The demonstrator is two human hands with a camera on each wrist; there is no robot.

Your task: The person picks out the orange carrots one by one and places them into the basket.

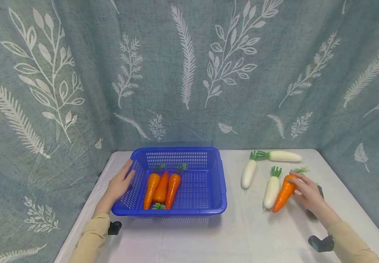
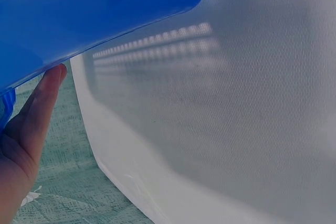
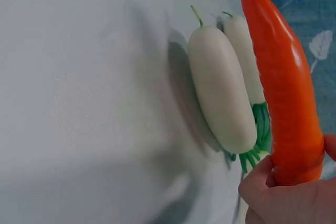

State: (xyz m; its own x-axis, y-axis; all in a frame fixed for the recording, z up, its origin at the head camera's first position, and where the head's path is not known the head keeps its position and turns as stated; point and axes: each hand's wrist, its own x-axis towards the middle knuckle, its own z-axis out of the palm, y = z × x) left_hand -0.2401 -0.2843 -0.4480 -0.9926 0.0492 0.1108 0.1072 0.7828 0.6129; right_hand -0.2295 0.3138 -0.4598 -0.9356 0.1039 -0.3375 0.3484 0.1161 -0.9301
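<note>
My right hand (image 1: 309, 193) holds an orange carrot (image 1: 285, 193) by its thick top end, its tip slanting down toward the front. In the right wrist view, fingers and thumb pinch the carrot (image 3: 286, 93) from both sides. Just left of it lies a white radish (image 1: 271, 191) with green leaf stubs. My left hand (image 1: 118, 187) rests at the left rim of a blue basket (image 1: 197, 212), its fingers fairly straight. In the left wrist view, fingers touch the edge of the basket (image 2: 105, 9). Three carrots (image 1: 160, 188) lie inside the basket on its left side.
Two more white radishes lie farther back, one slanted (image 1: 249, 173) and one sideways (image 1: 285, 156). A dark elongated shape (image 1: 311, 214), mostly hidden, shows under my right hand. The white table (image 1: 242, 233) ends at a leaf-patterned curtain (image 1: 176, 124).
</note>
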